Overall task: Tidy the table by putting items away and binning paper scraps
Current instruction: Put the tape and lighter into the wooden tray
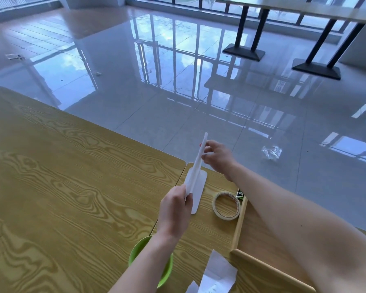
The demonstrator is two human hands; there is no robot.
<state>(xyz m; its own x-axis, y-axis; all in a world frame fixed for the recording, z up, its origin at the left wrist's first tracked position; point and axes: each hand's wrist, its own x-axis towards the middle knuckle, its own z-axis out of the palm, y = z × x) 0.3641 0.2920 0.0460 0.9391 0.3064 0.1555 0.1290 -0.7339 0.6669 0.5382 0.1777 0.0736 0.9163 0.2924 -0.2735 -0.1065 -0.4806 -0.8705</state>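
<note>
My left grip pinches the paper at its near end, my right grip at its far end. Its long axis runs up-frame at centre, over the worktop edge.

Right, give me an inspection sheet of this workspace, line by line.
Surface: wood-grain table, two tops butted together.
Job's things: white folded paper held up over the table; paper scraps at the near edge.
Clutter: tape roll, green bowl, dark packet, wooden frame.
Hands: left hand grips the paper's lower end; right hand pinches its upper end with the fingers.
Cables: nothing seen.
Surroundings: glossy tiled floor, clear wrapper lying on it, other tables beyond.
</note>
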